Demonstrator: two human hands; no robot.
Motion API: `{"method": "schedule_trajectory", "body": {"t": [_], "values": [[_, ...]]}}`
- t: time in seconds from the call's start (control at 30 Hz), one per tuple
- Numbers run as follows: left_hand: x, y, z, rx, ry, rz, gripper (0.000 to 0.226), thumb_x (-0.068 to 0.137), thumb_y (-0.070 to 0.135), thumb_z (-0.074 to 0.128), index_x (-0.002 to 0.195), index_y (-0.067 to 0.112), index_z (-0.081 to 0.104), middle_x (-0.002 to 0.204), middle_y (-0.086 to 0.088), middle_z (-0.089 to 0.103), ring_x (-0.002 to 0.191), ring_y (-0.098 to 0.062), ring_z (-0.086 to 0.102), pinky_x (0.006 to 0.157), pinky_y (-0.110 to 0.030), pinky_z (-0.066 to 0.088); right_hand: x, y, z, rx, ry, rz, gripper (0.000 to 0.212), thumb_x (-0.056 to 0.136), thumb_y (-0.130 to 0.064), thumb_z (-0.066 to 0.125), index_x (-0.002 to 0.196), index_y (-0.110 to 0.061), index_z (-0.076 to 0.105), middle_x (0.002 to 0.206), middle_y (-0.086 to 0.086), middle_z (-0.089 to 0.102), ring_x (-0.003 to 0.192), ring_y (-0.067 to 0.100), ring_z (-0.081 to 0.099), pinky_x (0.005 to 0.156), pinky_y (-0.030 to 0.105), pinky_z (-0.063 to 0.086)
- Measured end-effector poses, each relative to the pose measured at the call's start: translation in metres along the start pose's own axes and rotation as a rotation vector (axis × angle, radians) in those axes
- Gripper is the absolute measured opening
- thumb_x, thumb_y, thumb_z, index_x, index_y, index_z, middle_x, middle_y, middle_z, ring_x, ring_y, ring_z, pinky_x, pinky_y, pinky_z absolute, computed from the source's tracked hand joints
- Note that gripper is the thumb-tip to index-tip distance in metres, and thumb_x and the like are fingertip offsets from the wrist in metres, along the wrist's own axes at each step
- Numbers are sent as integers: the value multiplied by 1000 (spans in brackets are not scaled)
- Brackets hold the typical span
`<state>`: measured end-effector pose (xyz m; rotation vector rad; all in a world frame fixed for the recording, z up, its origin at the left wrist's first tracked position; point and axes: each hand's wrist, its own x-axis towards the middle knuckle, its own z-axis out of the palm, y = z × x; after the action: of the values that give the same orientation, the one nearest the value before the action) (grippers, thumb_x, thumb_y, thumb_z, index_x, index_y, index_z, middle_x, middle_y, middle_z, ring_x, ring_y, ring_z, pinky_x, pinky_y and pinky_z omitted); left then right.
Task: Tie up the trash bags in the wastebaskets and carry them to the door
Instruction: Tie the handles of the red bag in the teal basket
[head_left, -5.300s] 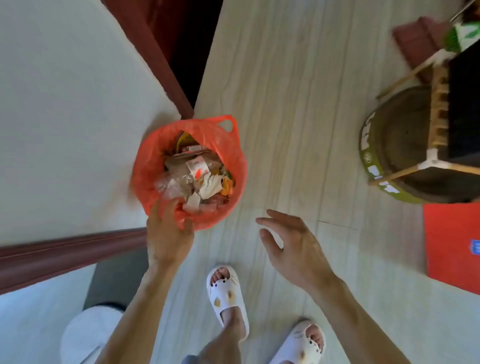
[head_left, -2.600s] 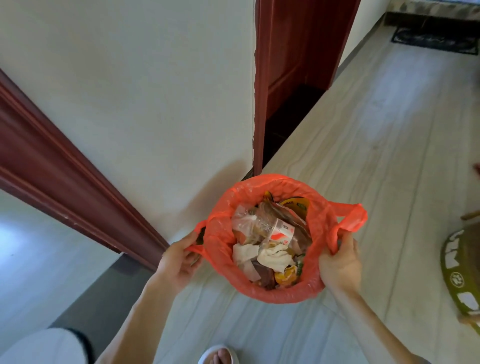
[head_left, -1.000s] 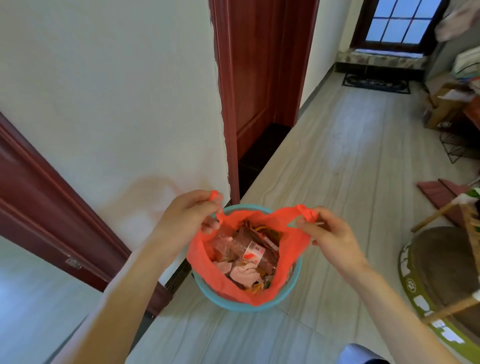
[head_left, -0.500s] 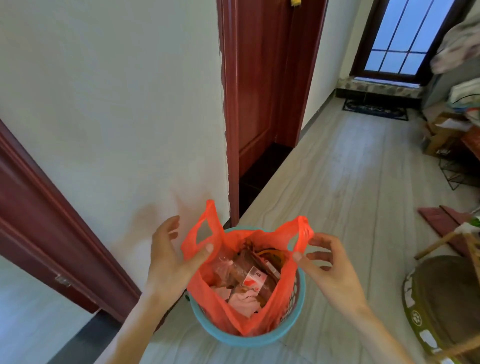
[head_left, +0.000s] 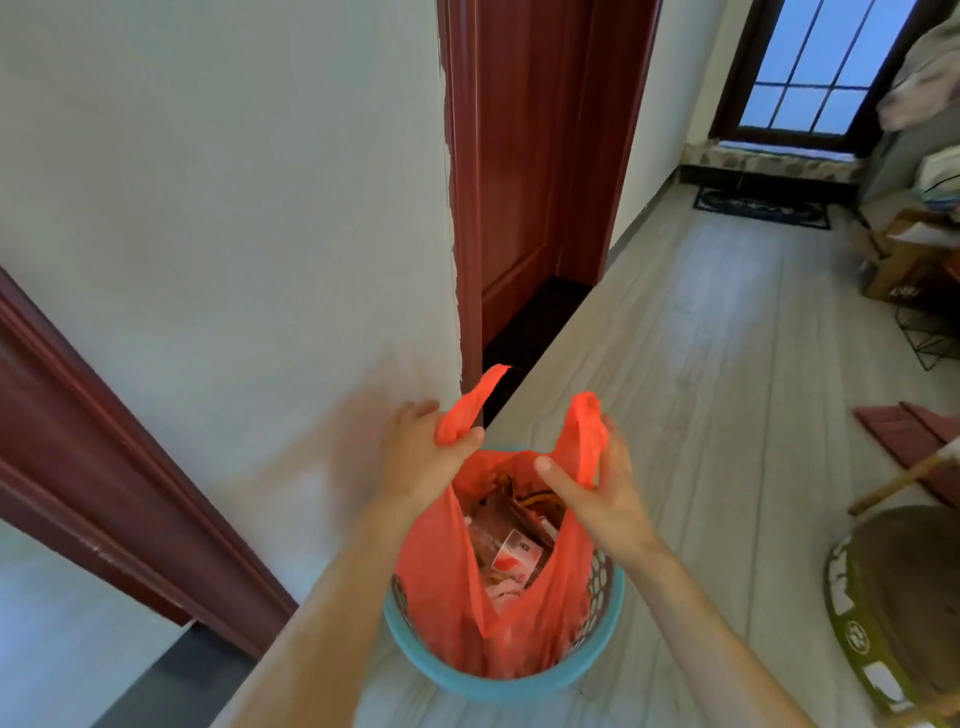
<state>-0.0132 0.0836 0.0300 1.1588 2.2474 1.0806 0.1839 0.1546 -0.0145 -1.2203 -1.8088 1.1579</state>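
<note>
Left hand (head_left: 415, 457): outline smeared by blur; how its fingers lie round the handle of the trash bag (head_left: 441, 582) cannot be made out. Right hand (head_left: 602, 499): fingers mostly screened by the other handle, thumb alone plain. Wastebasket (head_left: 498, 686): far rim and most of the mesh wall covered by bag and hands. Small box (head_left: 514, 553) among the rubbish: print too small to read. Round olive object (head_left: 883, 623): cut by the right edge, unidentified. Clutter (head_left: 924, 156) at upper right: blurred, cut off.
</note>
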Motion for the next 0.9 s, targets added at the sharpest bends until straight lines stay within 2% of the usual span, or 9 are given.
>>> {"method": "schedule_trajectory", "body": {"t": [0.1, 0.17, 0.2, 0.27, 0.33, 0.47, 0.63, 0.8, 0.9], "values": [[-14, 9, 25, -265, 17, -115, 50, 100, 44, 40, 69, 13, 64, 67, -7, 69, 63, -17, 62, 81, -44, 53, 0, -3, 12, -71, 31, 11, 32, 98, -49, 46, 125, -39, 58, 92, -23, 71, 84, -7, 65, 66, -6, 36], [-26, 9, 37, -357, -37, -52, 49, 100, 50, 37, 100, 12, 67, 85, -22, 65, 56, -14, 55, 78, -48, 52, -10, 10, 18, -132, 12, -45, 29, 102, -41, 42, 128, -48, 53, 108, -44, 61, 97, -26, 55, 78, -8, 34], [-29, 6, 42, -344, -103, 29, 43, 97, 58, 39, 116, 29, 64, 92, -16, 65, 66, -4, 60, 83, -43, 54, -14, 20, 22, -154, 13, -71, 33, 102, -35, 44, 132, -47, 52, 119, -42, 57, 106, -24, 53, 87, -1, 39], [-31, 4, 46, -348, -285, 141, 36, 92, 58, 53, 125, 46, 57, 94, 1, 72, 89, -4, 68, 92, -34, 52, -20, 44, 31, -241, 54, -105, 31, 97, -33, 43, 124, -32, 59, 115, -15, 70, 106, 7, 67, 88, 28, 53], [-31, -1, 50, -384, -409, 174, 31, 87, 45, 69, 117, 45, 63, 91, 5, 74, 84, -9, 68, 92, -30, 52, -26, 58, 36, -358, 69, -138, 36, 91, -40, 40, 112, -19, 60, 100, 3, 72, 94, 28, 68, 79, 42, 54], [-32, -14, 61, -332, -378, 119, 6, 85, 38, 73, 89, 35, 71, 79, 8, 74, 79, -7, 69, 86, -33, 53, -28, 56, 35, -419, 2, -283, 34, 91, -44, 39, 102, -19, 59, 87, -1, 72, 80, 22, 65, 69, 40, 52], [-31, -18, 67, -269, -228, 15, 27, 90, 38, 66, 70, 21, 73, 62, 11, 70, 60, -5, 64, 67, -32, 51, -40, 57, 32, -383, -61, -246, 24, 89, -46, 54, 93, -22, 55, 86, -3, 65, 81, 18, 60, 72, 34, 47], [-17, -5, 54, -861, -112, -286, 32, 93, 30, 64, 65, 15, 57, 46, 6, 36, 40, -10, 34, 39, -23, 30, -44, 68, 25, -461, -136, -283, 44, 88, -62, 50, 122, -35, 58, 133, -19, 52, 128, 4, 41, 113, 27, 29], [-14, -7, 56, -1175, -168, -526, 30, 93, 24, 65, 67, 17, 52, 48, 5, 33, 39, -8, 31, 37, -20, 29, -42, 64, 31, -432, -19, -292, 39, 100, -56, 27, 98, -33, 58, 103, -8, 68, 100, 14, 61, 92, 36, 49]]}}
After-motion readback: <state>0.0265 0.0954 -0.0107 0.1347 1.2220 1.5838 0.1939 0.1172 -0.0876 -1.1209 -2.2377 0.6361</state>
